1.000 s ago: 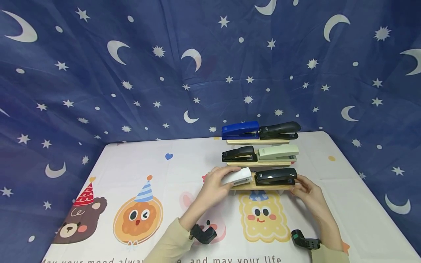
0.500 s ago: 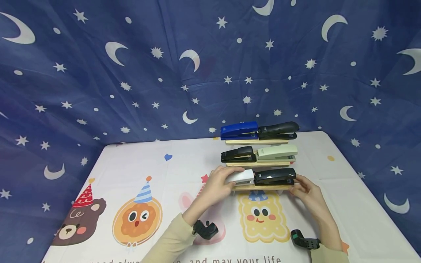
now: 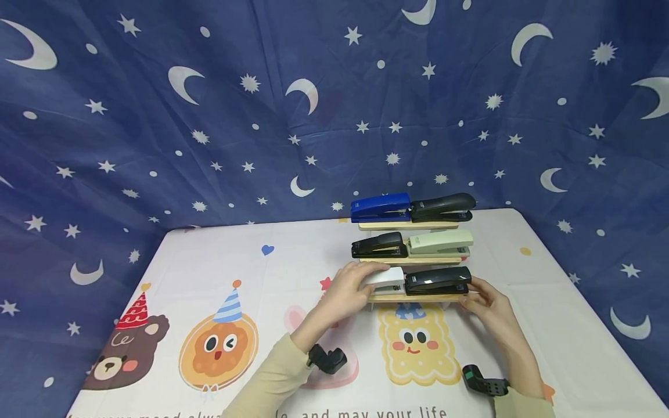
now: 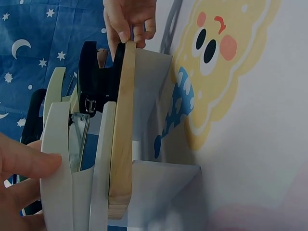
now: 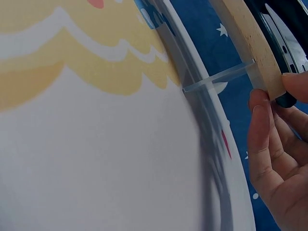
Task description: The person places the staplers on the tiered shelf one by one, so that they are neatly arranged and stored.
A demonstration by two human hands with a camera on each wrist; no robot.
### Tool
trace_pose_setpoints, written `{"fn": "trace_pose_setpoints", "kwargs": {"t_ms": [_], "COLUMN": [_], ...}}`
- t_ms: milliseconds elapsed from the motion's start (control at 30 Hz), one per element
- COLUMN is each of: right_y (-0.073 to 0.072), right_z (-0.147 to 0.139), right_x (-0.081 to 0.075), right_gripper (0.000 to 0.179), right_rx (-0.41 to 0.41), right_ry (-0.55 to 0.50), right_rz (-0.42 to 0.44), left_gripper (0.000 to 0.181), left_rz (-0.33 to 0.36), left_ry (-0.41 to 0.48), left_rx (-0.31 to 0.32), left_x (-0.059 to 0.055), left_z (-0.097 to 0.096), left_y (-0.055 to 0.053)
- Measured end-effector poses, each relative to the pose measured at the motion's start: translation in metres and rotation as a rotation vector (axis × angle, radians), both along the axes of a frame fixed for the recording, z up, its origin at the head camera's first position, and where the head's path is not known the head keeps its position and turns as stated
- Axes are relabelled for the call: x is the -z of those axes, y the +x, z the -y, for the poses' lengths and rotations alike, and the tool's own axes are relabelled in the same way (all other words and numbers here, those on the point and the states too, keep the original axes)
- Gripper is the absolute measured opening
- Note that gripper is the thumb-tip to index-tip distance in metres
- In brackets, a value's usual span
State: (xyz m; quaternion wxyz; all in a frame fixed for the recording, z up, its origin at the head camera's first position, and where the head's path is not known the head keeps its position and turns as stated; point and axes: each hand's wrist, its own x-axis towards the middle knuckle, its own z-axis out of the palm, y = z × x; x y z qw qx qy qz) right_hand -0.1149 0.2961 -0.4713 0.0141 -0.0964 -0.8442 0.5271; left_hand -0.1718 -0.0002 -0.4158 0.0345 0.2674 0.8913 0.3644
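Observation:
A white stapler lies on the left part of the front wooden shelf, its inner end against a black stapler. My left hand holds the white stapler by its outer end, fingers over the top; they hide that end in the head view. In the left wrist view, fingers lie along its white top cover. My right hand pinches the right end of the wooden shelf, beside the black stapler's end. The right wrist view has fingertips against the wooden shelf end.
Behind, a middle shelf bears a black stapler and a pale green stapler. The back shelf carries a blue stapler and another black stapler. A clear support stands under the front shelf.
My left hand has moved the white stapler slightly right along the front shelf, until its inner end meets the black stapler and it lies level. The right hand has stayed in place.

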Motion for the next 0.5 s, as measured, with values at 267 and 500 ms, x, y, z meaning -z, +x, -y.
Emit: {"fn": "trace_pose_setpoints", "kwargs": {"t_ms": [267,500], "right_y": [0.001,0.004], "right_z": [-0.003,-0.014], "right_x": [0.0,-0.007], "right_gripper": [0.061,0.057], "right_rx": [-0.015,-0.014], "right_ry": [0.009,0.023], "right_rz": [-0.018,-0.052], "left_gripper": [0.047,0.041], "left_rz": [-0.09,-0.273], "left_ry": [-0.038,-0.093], "left_rx": [0.028,-0.025], "left_x": [0.005,0.009], "left_z": [0.003,0.007], "left_y": [-0.001,-0.001]}}
